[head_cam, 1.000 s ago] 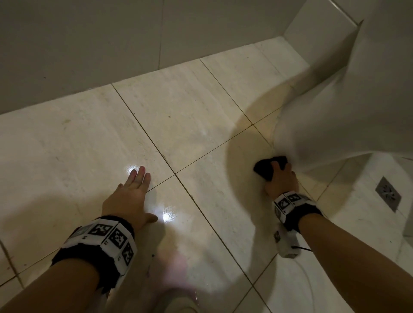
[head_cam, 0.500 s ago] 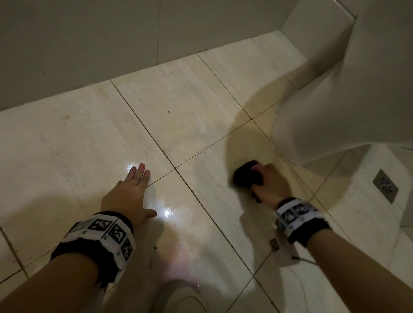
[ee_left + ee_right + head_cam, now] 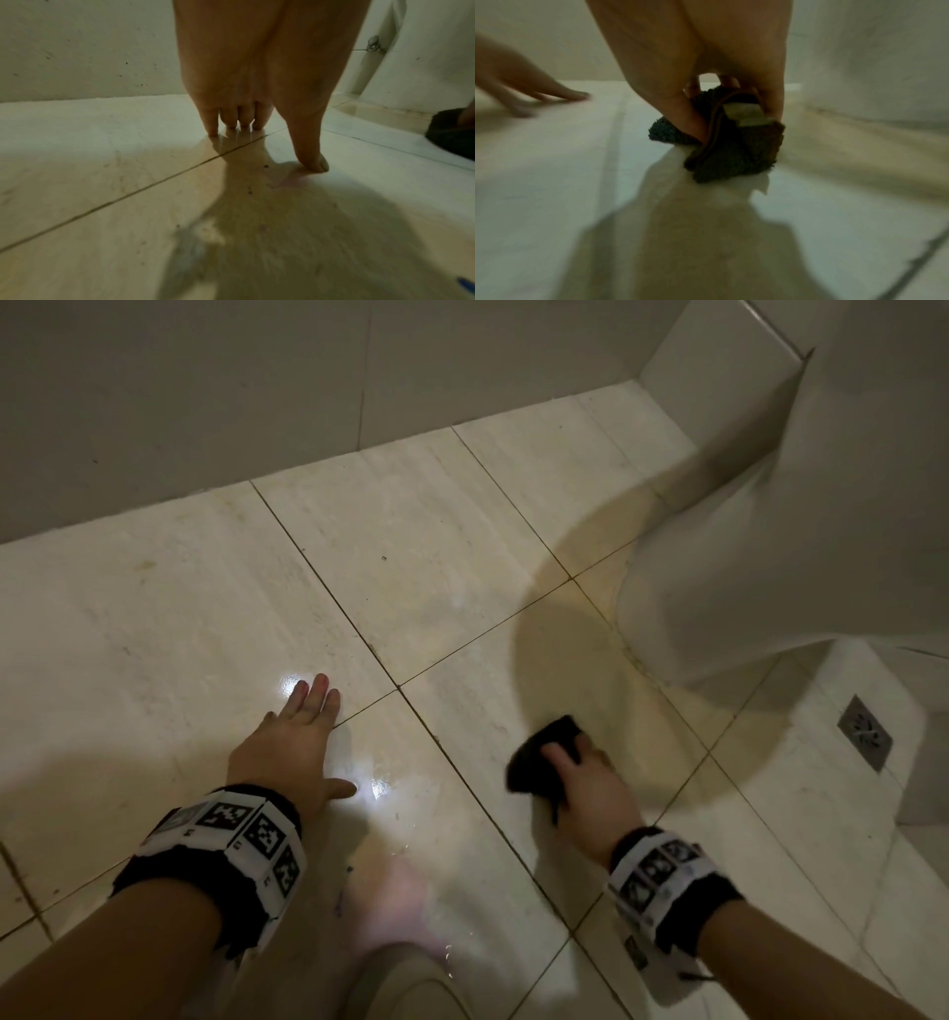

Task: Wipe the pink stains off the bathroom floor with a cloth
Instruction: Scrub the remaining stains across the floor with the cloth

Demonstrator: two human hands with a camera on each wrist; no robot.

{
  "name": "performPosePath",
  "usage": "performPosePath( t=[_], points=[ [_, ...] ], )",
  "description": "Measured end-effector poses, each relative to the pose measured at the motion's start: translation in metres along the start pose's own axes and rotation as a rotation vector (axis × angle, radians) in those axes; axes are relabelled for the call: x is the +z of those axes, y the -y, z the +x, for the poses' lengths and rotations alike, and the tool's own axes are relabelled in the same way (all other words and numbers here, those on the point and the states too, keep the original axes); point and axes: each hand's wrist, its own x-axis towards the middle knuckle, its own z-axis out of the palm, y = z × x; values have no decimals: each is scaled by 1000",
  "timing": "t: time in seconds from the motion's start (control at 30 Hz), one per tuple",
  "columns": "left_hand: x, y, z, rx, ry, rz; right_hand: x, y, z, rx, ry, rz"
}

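My right hand (image 3: pixel 590 783) is gripping the dark cloth (image 3: pixel 544 757), pressing it to the floor (image 3: pixel 462 567) near the toilet base (image 3: pixel 770 567). My left hand (image 3: pixel 287 747) is resting flat, fingers straight, beside a pink stain (image 3: pixel 405 901).

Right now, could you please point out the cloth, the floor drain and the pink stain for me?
cloth (image 3: pixel 539 757): head view, dark bunched part ahead of the fingers.
floor drain (image 3: pixel 866 732): head view, middle of the metal grate.
pink stain (image 3: pixel 405 911): head view, middle of the faint pink patch.
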Motion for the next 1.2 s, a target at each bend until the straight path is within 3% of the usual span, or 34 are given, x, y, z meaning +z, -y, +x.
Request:
performPosePath(
  t=[0.1, 0.17, 0.33, 0.43, 0.5, 0.67, 0.83, 0.97, 1.2],
  points=[
    [0, 1, -1, 5, 4, 8, 9, 24, -22, -165, 39, 27],
    [0, 2, -3, 5, 11, 8, 2, 10, -17, -116, 8, 84],
    [1, 3, -5, 9, 10, 27, -22, -92, 25, 343, -202, 99],
    [0, 3, -4, 5, 21, 38, -28, -152, 32, 623, -195, 182],
    [0, 2, -5, 5, 28, 31, -20, -169, 29, 712, -124, 176],
    [0, 2, -5, 5, 21, 32, 2, -151, 17, 636, -37, 133],
    [-2, 4, -5, 20, 59, 62, 11, -103, 5, 592, -107, 116],
    [-8, 16, -9, 70, 103, 72, 30, -63, -21, 440, -220, 116],
    [-3, 48, -28, 178, 113, 200, 49, 1, -56, 357, -161, 115]
  ],
)
